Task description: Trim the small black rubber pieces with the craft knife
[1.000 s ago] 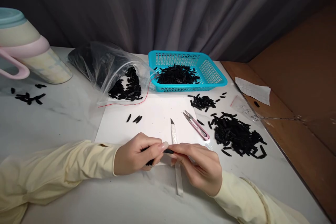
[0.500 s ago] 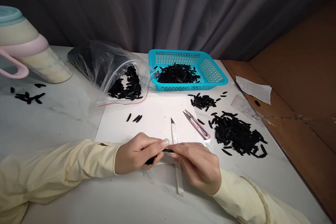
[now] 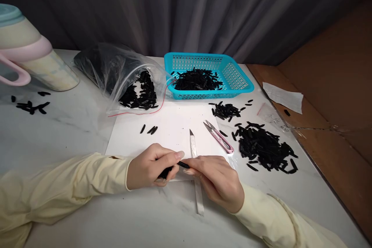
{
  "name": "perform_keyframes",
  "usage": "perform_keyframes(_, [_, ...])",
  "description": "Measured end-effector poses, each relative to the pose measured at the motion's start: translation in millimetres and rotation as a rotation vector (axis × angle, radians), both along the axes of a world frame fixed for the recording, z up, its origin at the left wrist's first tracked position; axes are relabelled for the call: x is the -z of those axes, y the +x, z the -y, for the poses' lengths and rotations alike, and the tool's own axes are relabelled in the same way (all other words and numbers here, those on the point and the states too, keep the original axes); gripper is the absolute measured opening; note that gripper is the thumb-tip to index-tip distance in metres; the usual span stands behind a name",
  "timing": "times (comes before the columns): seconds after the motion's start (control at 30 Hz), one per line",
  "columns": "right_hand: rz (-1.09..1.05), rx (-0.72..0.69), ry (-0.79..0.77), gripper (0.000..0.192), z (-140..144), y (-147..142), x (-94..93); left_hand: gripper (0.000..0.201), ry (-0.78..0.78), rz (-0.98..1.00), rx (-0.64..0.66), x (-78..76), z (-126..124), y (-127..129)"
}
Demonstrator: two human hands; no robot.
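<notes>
Hands pinching one black strip above the table's near edge.
Left hand and right hand each keep a closed grip on the strip; the knife lies directly beneath, so a slip risks a cut.

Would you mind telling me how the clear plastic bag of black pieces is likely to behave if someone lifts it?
The plastic bag looks thin and crumpled, so it would probably sag and flop. Its mouth lies open toward the white sheet, with black pieces at the opening, so some would likely spill. It seems light.
</notes>
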State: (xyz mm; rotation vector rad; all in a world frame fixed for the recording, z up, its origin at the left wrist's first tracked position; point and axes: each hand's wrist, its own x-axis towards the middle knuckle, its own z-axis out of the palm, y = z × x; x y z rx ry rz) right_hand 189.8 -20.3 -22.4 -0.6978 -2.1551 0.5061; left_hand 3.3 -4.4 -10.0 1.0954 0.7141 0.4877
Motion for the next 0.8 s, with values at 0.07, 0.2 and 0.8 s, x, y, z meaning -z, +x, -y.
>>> perform_keyframes(0.07, [0.020,0.004,0.022,0.016,-0.4,-0.7,-0.7,0.048,-0.038,0.011,-0.020,2.1,-0.6,-0.4])
perform_keyframes(0.2, [0.056,0.010,0.023,0.016,-0.7,-1.4,-1.0,0.049,-0.084,0.013,-0.019,3.4,-0.3,-1.6])
perform_keyframes(0.8, [0.068,-0.017,0.002,0.019,-1.4,0.2,-0.8,0.050,-0.065,-0.003,-0.009,1.6,1.1,-2.0])
